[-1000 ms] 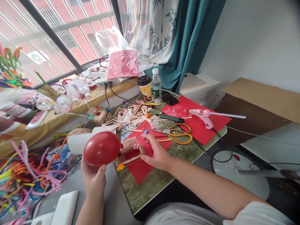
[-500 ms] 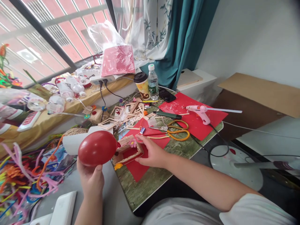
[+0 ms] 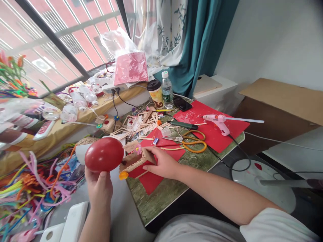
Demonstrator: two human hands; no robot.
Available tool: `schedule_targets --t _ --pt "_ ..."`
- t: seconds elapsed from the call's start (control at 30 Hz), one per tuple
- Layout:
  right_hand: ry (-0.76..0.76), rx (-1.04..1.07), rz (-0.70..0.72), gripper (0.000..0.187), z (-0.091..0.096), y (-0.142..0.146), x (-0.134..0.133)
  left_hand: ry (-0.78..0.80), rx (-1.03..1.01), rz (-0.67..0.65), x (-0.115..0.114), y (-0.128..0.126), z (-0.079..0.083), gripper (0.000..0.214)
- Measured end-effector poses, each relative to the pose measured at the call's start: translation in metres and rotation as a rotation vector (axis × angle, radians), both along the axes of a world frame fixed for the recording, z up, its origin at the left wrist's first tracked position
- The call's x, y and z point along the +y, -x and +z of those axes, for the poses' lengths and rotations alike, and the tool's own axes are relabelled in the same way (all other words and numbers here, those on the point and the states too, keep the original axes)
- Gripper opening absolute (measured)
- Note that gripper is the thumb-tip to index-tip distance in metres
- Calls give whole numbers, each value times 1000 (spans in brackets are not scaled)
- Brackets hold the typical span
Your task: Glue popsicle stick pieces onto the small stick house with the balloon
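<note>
My left hand (image 3: 99,183) is wrapped round the underside of a shiny red balloon (image 3: 104,154), its thumb at the front. With my right hand (image 3: 161,164) I grip the right end of a small wooden stick box (image 3: 135,162), thumb low and fingers over the far side. The box is tilted, with its opening showing. A pink flower and an orange flower (image 3: 123,175) decorate it. The balloon's right end is close to the box's left end; I cannot tell whether they touch. Red paper (image 3: 156,181) lies under the box.
Yellow-handled scissors (image 3: 194,144), a green cutter (image 3: 183,125) and wooden stick pieces (image 3: 141,122) cover the table's middle. A pink glue gun (image 3: 218,121) rests on more red paper. Behind stand a water bottle (image 3: 167,92) and a paper cup (image 3: 155,95). Pipe cleaners (image 3: 30,181) lie left.
The wooden box has tilted in my right hand, showing more of its side and opening, and moved slightly left. The balloon remains in my left hand. The view has shifted a little.
</note>
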State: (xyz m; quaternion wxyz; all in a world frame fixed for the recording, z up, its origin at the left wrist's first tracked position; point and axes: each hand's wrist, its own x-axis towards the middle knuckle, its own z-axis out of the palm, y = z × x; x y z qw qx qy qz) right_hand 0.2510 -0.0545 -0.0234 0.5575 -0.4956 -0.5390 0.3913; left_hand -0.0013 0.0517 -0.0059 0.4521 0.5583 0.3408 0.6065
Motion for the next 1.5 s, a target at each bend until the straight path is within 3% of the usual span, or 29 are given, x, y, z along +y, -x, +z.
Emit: schedule_targets --t 0.23,0.47,0.63,0.97,1.4,1.5 --pt "-117 103 -54 67 13 12 20 12 -107 -12 20 -1 11 69" --pt "-195 178 -103 69 -8 28 32 71 -122 16 32 -4 -11 71" --pt "-125 202 -93 69 -21 33 32 132 -120 -9 34 -1 -18 78" --pt "65 249 -47 69 -18 38 29 66 -136 39 35 9 -30 88" --pt "188 245 -39 74 -47 34 34 28 -93 -108 26 12 -36 118" --pt "185 240 -55 74 -54 32 36 28 -83 -115 24 15 -38 116"
